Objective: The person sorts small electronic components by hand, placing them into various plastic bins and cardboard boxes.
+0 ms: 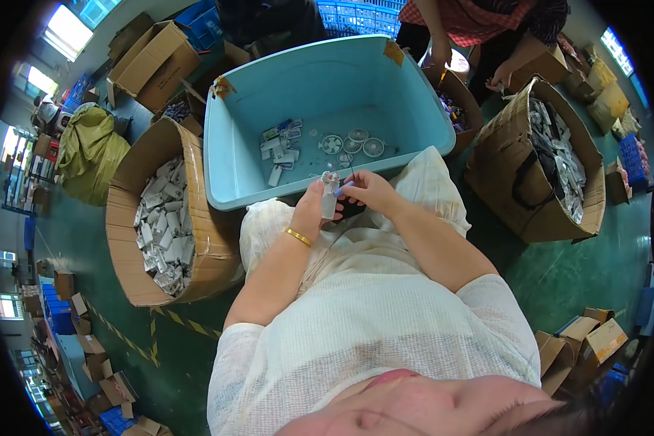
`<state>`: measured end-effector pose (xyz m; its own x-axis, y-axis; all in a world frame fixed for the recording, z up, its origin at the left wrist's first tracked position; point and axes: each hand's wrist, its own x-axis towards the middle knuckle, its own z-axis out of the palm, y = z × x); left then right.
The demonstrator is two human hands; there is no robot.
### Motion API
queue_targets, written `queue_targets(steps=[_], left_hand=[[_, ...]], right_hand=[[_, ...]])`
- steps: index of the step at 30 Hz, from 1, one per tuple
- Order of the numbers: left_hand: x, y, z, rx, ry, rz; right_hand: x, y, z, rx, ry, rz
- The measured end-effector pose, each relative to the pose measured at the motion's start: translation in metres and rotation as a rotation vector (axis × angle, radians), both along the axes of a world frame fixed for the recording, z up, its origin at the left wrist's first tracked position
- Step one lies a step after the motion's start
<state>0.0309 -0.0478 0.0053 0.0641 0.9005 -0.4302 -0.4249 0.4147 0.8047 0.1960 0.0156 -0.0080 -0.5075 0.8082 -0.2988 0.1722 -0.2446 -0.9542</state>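
Note:
My left hand [309,209] is closed round a small white plastic casing [329,202] with bare parts showing at its top end, held upright above my lap. The fingers of my right hand [371,192] are pinched together close beside the casing's upper part; what they grip is too small to make out. Just beyond my hands is a light blue plastic tub [269,198]. Inside it lie a cluster of white casings [279,148] on the left and several round white fan grilles [357,136] on the right.
A cardboard box [218,247] of white casings stands at my left. Another carton [498,171], filled with grey-white parts, is at my right. Across the tub, a co-worker's hands [500,75] hang over a carton of small parts [450,112]. A green sack [91,156] sits far left.

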Motion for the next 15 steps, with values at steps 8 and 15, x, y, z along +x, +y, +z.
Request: queue_targets(steps=[8,15], left_hand=[[-0.003,0.004,-0.009,-0.005,0.226,0.059],[-0.038,0.013,-0.022,-0.097,-0.062,0.336]], right_hand=[[0.01,0.007,0.001,0.083,0.007,-0.145],[0.042,0.026,0.021,-0.251,0.229,-0.615]])
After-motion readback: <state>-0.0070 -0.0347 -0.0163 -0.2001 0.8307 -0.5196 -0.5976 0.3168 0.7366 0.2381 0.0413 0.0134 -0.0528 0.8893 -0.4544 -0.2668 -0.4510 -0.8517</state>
